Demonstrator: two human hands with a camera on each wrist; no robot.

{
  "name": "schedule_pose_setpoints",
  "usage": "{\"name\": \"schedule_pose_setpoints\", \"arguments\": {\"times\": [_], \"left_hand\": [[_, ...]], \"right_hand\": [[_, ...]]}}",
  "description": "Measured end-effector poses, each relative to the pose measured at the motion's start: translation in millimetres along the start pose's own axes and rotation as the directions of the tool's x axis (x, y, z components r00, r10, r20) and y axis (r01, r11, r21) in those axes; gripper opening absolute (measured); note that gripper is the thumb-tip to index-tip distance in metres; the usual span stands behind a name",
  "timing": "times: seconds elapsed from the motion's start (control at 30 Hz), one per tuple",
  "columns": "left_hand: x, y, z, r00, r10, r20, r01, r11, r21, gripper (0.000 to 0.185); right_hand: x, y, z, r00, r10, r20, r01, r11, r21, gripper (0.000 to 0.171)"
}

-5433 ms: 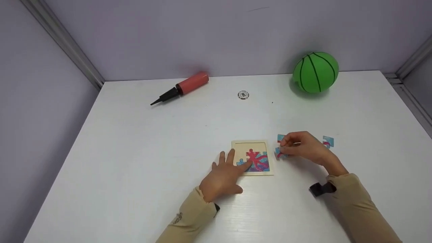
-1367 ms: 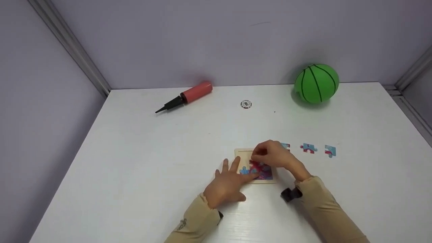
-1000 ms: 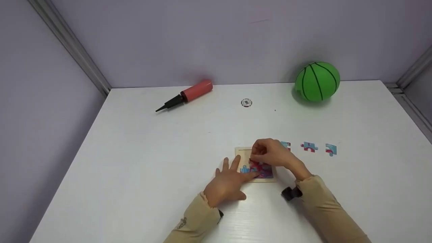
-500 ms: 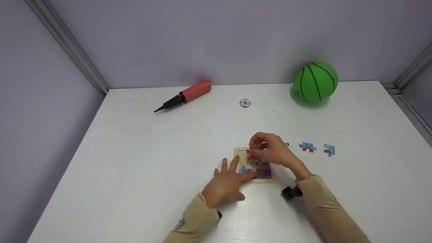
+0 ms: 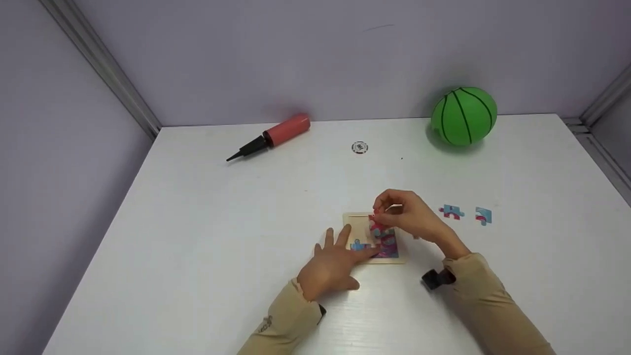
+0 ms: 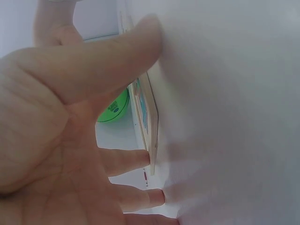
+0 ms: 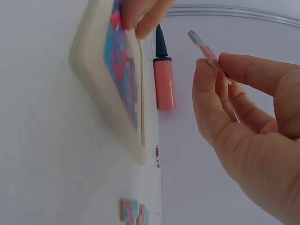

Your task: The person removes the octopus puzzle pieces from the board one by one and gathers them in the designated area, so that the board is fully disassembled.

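A wooden puzzle tray (image 5: 355,224) lies near the table's front, its lower part filled with a pink and blue picture. My left hand (image 5: 340,249) lies flat, fingers straight, with fingertips (image 6: 154,161) pressing the tray's (image 6: 149,123) left edge and lower pieces. My right hand (image 5: 389,212) pinches a pink and blue puzzle piece (image 5: 377,221) just above the tray's upper right area. In the right wrist view the piece (image 7: 207,52) is tilted between thumb and fingers, clear of the tray (image 7: 110,89).
Two loose puzzle pieces (image 5: 451,212) (image 5: 482,216) lie right of the tray. A green ball (image 5: 464,116) sits at the back right, a red and black pump (image 5: 273,135) at the back left, and a small round disc (image 5: 359,147) at the back middle. Walls enclose the white table (image 5: 222,222).
My right hand took a piece from the loose ones, brought it to the tray, set it low there, then lifted it slightly up and right. The left hand stayed put.
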State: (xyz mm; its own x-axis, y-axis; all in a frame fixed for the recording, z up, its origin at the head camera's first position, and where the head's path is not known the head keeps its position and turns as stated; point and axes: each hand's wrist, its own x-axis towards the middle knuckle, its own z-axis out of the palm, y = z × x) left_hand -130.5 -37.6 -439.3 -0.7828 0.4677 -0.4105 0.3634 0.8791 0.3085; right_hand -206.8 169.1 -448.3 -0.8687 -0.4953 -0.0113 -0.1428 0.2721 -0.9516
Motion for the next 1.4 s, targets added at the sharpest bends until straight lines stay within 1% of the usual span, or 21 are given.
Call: {"name": "schedule_pose_setpoints", "arguments": {"times": [0.1,0.17,0.23,0.4,0.6,0.73,0.87,1.03,1.1,1.23,1.3,1.4], "left_hand": [[0.3,0.5,-0.3,1.000,-0.003,0.002,0.003,1.000,-0.026,0.073],[0.2,0.6,-0.5,1.000,-0.006,0.003,0.006,0.999,-0.039,0.073],[0.7,0.7,-0.5,1.000,-0.007,0.001,0.007,0.999,-0.054,0.073],[1.7,1.1,1.3,1.000,-0.011,-0.006,0.011,0.999,-0.043,0.073],[-2.3,1.0,0.5,1.000,-0.001,-0.025,0.000,1.000,-0.031,0.073],[-3.3,0.0,0.7,1.000,-0.003,-0.025,0.002,0.999,-0.049,0.074],[-2.3,1.2,1.2,1.000,-0.006,-0.022,0.005,0.998,-0.069,0.074],[-0.5,2.2,0.5,1.000,-0.001,-0.016,0.000,0.998,-0.063,0.075],[-0.1,1.8,0.9,1.000,-0.002,-0.017,0.001,0.998,-0.060,0.075],[-0.9,1.0,1.0,1.000,-0.001,-0.023,0.000,0.999,-0.054,0.075],[-1.4,0.6,1.0,1.000,0.001,-0.022,-0.002,0.999,-0.053,0.075],[-1.0,1.2,0.9,1.000,0.003,-0.019,-0.004,0.999,-0.054,0.074]], "right_hand": [[-9,6,-12,0.998,0.055,-0.019,-0.056,0.998,-0.035,0.019],[-16,10,-19,0.995,0.098,-0.025,-0.099,0.994,-0.041,0.020],[-22,14,-27,0.992,0.122,-0.036,-0.123,0.992,-0.039,0.022],[-36,19,-44,0.989,0.130,-0.072,-0.133,0.991,-0.032,0.023],[-50,23,-60,0.983,0.159,-0.089,-0.161,0.987,-0.016,0.025],[-59,26,-70,0.982,0.162,-0.094,-0.163,0.987,0.006,0.027],[-70,29,-81,0.979,0.173,-0.104,-0.174,0.985,-0.005,0.029],[-81,31,-91,0.977,0.184,-0.108,-0.191,0.980,-0.052,0.027],[-83,32,-94,0.975,0.190,-0.117,-0.202,0.974,-0.102,0.027],[-87,35,-97,0.968,0.208,-0.138,-0.234,0.950,-0.208,0.023],[-88,36,-98,0.966,0.221,-0.135,-0.248,0.941,-0.229,0.021],[-90,36,-100,0.959,0.253,-0.126,-0.276,0.936,-0.220,0.022]]}}
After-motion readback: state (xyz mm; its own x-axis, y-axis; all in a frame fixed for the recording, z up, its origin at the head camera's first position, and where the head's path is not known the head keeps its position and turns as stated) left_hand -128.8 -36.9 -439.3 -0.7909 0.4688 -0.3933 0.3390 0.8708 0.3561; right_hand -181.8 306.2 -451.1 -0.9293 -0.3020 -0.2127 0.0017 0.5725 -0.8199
